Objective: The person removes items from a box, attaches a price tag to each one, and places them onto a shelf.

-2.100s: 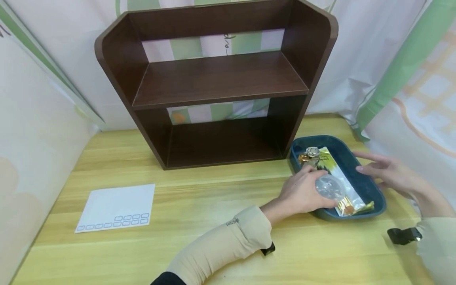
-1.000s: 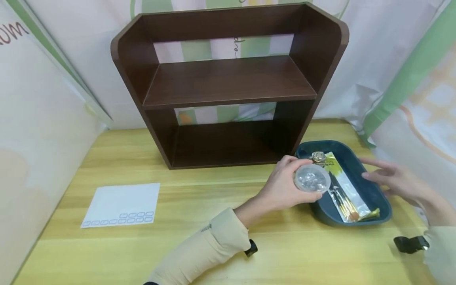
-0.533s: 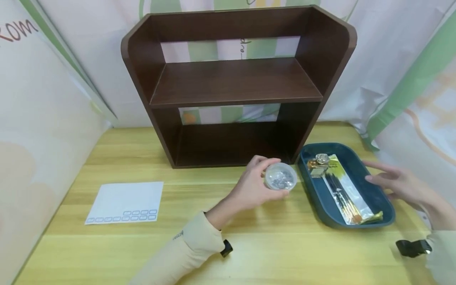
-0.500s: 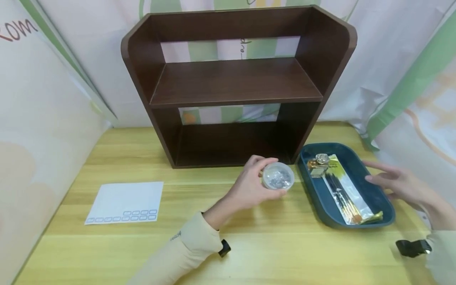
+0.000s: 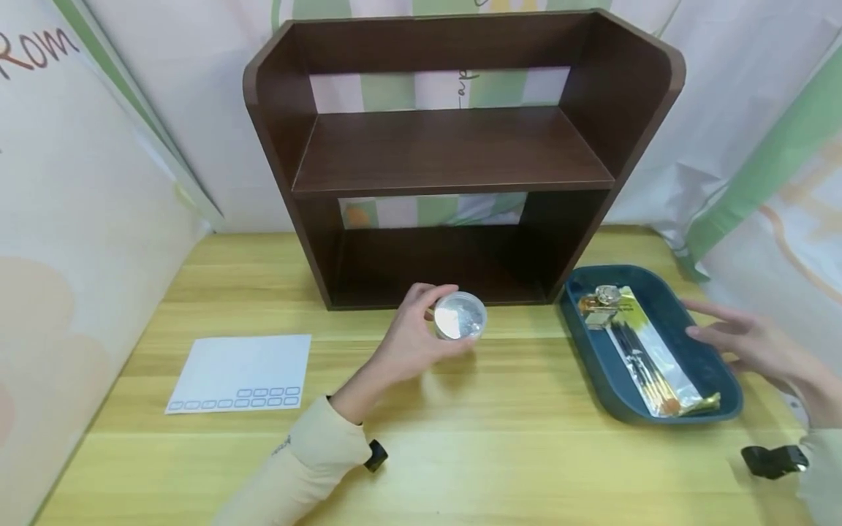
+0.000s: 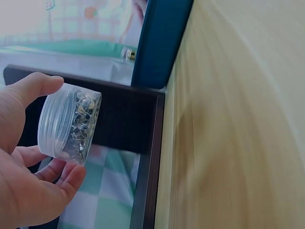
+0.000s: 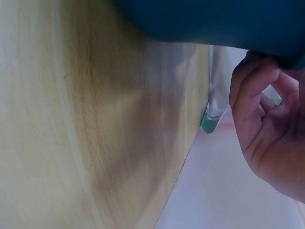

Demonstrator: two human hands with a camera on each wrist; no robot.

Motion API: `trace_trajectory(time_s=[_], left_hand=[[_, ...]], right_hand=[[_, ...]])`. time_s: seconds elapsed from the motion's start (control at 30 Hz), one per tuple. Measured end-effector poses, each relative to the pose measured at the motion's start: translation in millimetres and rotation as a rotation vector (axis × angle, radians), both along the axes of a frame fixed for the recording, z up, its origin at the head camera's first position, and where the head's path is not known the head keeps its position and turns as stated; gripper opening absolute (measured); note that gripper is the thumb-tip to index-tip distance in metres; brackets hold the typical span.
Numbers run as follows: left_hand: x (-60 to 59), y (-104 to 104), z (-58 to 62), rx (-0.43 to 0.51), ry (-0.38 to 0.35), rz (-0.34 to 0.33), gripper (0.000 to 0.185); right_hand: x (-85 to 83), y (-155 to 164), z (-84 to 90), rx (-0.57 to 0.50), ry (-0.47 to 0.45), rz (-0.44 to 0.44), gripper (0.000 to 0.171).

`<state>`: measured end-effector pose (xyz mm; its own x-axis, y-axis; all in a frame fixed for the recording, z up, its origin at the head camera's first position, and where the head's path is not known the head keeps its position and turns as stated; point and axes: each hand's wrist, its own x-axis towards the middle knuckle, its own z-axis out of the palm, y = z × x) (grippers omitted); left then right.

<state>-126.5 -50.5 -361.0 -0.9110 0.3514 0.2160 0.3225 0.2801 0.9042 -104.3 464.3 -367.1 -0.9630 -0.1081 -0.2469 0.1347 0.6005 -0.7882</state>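
Note:
My left hand (image 5: 409,332) holds a clear round tub (image 5: 463,315) between thumb and fingers, raised over the table before the shelf. The left wrist view shows the tub tipped on its side, with silvery thumbtacks (image 6: 82,125) visible through its wall. On the right, my right hand (image 5: 746,342) grips the edge of a dark blue tray (image 5: 590,376), its fingers (image 7: 255,90) curled against the outer side. Inside the tray lie a small perfume bottle (image 5: 597,313) with a faceted stopper and a packet of paintbrushes (image 5: 647,358).
A dark brown two-tier shelf (image 5: 454,150) stands at the back of the wooden table (image 5: 500,467). White paper (image 5: 246,365) with small blue printed boxes lies at the left. Patterned curtains (image 5: 85,212) enclose the back and sides.
My left hand has lifted the tub out of the tray and carried it left to the front of the shelf. My right hand stays at the tray's edge. The head view has shifted slightly.

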Motion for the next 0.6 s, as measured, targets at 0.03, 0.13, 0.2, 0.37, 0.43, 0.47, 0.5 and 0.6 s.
trace_trajectory(time_s=[0.03, 0.13, 0.2, 0.37, 0.43, 0.47, 0.5, 0.6], left_hand=[[-1.1, -4, -0.2, 0.003, 0.003, 0.007, 0.074], [-4.0, -16, -1.6, 0.006, 0.017, 0.029, 0.074], [-5.8, -25, -3.8, 0.003, 0.023, 0.037, 0.074], [-8.7, -45, -14.1, -0.039, -0.008, 0.039, 0.075], [-8.8, -52, -18.6, -0.057, -0.034, 0.036, 0.075], [-8.6, -55, -20.3, -0.064, -0.048, 0.034, 0.075], [-8.4, -57, -21.9, -0.070, -0.060, 0.029, 0.075], [-8.1, -61, -25.3, -0.092, -0.091, 0.011, 0.076]], right_hand=[[1.2, 0, -0.3, 0.000, 0.003, 0.000, 0.061], [3.5, 1, -0.8, 0.001, 0.005, -0.009, 0.061], [4.0, 1, -0.8, 0.007, 0.000, -0.018, 0.061], [3.2, -1, 0.3, 0.055, -0.005, -0.042, 0.060], [2.7, -3, 0.6, 0.073, -0.008, -0.055, 0.061], [2.5, -4, 0.7, 0.082, -0.009, -0.059, 0.061], [2.3, -6, 0.9, 0.091, -0.010, -0.061, 0.061], [0.6, -8, 1.8, 0.089, -0.021, -0.077, 0.060]])
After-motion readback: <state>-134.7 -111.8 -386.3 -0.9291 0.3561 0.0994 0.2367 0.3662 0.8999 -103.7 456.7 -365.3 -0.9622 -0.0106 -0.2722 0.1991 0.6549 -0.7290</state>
